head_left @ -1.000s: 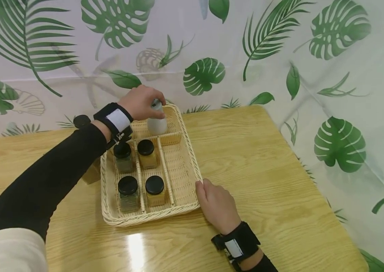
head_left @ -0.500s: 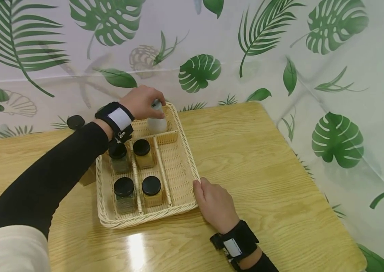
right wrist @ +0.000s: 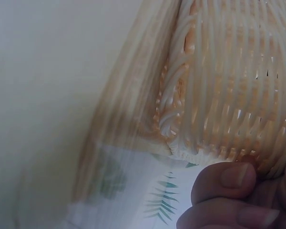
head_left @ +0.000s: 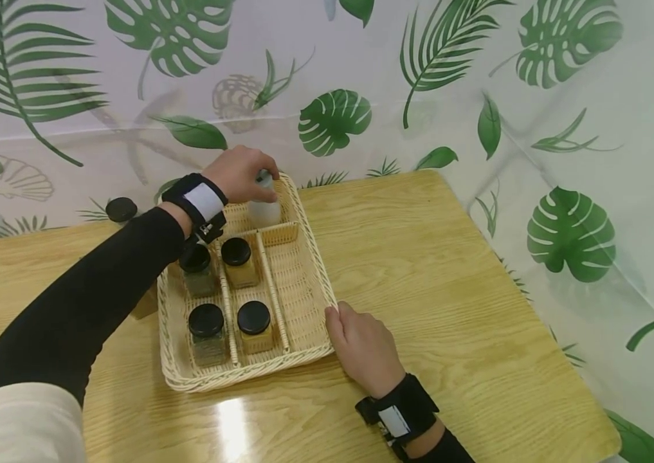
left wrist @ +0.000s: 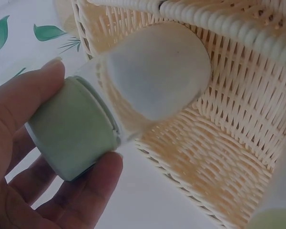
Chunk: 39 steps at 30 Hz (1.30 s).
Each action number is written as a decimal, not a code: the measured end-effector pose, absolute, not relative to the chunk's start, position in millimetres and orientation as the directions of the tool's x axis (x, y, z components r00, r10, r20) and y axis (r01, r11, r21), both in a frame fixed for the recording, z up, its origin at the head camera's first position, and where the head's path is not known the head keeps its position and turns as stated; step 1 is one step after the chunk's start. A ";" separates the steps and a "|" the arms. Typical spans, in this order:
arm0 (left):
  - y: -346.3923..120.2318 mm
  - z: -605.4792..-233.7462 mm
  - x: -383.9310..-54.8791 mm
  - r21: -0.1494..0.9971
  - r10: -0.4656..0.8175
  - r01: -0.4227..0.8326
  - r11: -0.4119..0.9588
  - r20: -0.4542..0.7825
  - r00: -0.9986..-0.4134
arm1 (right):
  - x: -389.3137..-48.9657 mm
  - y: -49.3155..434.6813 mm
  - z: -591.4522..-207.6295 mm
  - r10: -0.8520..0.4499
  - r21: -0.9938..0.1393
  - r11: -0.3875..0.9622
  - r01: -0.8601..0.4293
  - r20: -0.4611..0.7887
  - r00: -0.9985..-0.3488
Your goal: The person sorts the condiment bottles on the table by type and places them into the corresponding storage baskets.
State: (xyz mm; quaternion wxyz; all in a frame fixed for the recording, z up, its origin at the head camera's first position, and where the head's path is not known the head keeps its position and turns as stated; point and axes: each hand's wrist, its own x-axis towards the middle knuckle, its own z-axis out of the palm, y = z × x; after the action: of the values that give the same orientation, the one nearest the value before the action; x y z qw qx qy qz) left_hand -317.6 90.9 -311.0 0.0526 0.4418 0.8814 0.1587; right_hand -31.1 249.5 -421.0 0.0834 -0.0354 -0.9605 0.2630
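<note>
Step in hand, judging by pose: handling the bottle (head_left: pixel 264 213) in the basket (head_left: pixel 317 257), either setting it down or lifting it; can't tell which. Bottle's in the back comp., toward its R end, clear body w/ white contents. L hand (head_left: pixel 241 175) has it by the green cap (left wrist: pixel 71 129), fingers narrowed round the cap, thumb on one side, others opp. Base vs. basket floor: contact unclear, hand hides part of it in head view. R hand (head_left: pixel 366 347) grips the basket at near R corner, fingers curled on the rim, prob. to steady it. Next move calls for, I'd say, a straight vertical path for the bottle, a firm cap grip & basket held firm. Around: 2nd bottle (left wrist: pixel 282 191) shows partly at edge of L wrist view, close by; cap also green. Front comps: L col. has 2 dark-green jars (head_left: pixel 208 347), mid col. 2 yellow jars (head_left: pixel 256 341), all w/ black lids. Basket sits on wood surface (head_left: pixel 396 257), leaf-print backdrop (head_left: pixel 390 58) behind. In the way: divider (head_left: pixel 280 235) just in front of bottle, 2nd bottle beside it; L sleeve (head_left: pixel 72 315) passes over basket's L side & blocks a black lid (head_left: pixel 121 209) & brown item (head_left: pixel 145 307), ID unclear.
</note>
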 end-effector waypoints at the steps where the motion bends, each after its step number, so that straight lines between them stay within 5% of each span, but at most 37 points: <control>1: 90.8 -311.3 -317.8 0.329 0.794 0.760 0.561 0.046 -0.606 | -31.0 249.3 -420.5 0.111 -0.511 0.859 0.022 0.145 -0.983; 39: 95.4 -308.3 -312.7 0.347 0.792 0.756 0.555 0.055 -0.608 | -32.1 248.3 -420.0 0.117 -0.498 0.866 0.036 0.134 -0.984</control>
State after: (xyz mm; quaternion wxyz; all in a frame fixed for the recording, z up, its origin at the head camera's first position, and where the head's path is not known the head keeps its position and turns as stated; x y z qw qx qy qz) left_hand -312.7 95.4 -308.3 0.0540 0.4397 0.8802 0.1704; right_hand -32.1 248.3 -420.0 0.0799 -0.0397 -0.9627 0.2555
